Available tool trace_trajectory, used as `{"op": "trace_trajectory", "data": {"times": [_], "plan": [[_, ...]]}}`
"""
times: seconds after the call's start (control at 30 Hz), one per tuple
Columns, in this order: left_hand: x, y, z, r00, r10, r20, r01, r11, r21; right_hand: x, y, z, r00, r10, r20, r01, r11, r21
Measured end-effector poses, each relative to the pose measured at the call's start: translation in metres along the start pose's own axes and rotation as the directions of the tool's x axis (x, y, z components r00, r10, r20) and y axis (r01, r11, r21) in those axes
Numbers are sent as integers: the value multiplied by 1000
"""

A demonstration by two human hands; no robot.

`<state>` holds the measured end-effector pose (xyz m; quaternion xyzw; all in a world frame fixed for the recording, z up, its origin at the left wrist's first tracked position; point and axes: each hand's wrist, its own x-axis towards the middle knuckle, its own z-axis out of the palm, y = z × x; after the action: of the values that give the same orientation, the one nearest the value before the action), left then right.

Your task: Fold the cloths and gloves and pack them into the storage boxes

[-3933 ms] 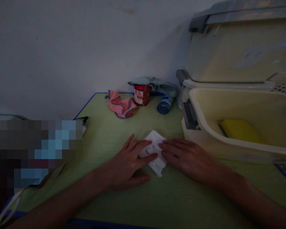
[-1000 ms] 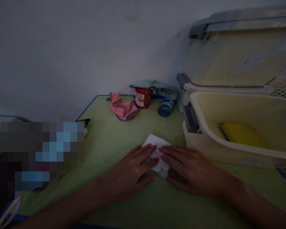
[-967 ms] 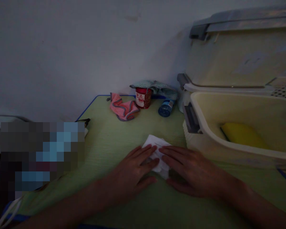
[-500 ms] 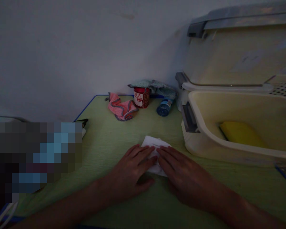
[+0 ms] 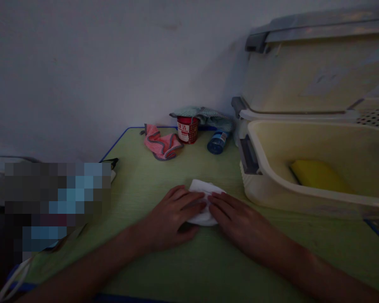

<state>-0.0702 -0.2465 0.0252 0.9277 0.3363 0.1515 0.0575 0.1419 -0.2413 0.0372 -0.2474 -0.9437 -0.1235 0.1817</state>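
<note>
A small white folded piece, cloth or tissue (image 5: 206, 218), lies on the green table between my hands. My left hand (image 5: 173, 219) reaches in from the left, thumb apart, its slightly bent fingertips resting on the white piece. From the right, my right hand (image 5: 236, 214) lays its outstretched fingers over the other side of it. Both hands touch it from above rather than wrapping round it. The fingers cover part of its middle and sides, so its exact kind is unclear in the dim light.
A cream storage box (image 5: 303, 200) with raised lid stands at right, a yellow sponge-like item (image 5: 318, 174) inside. Toward the wall are a pink cloth (image 5: 161, 145), a red labelled tub (image 5: 187, 130), a blue-green cloth (image 5: 208, 115) and a blue bottle (image 5: 217, 142). Pixelated items sit left.
My left hand has shifted slightly up and left, its fingers now more spaced. The near edge of the white piece looks rounder and a little farther from me. My right hand has barely moved.
</note>
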Motion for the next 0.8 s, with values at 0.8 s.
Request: {"op": "trace_trajectory", "data": {"times": [0.8], "plan": [[-1, 15, 7, 994, 52, -97, -32, 980, 197, -1, -10, 2, 995, 92, -22, -91, 994, 69]]}}
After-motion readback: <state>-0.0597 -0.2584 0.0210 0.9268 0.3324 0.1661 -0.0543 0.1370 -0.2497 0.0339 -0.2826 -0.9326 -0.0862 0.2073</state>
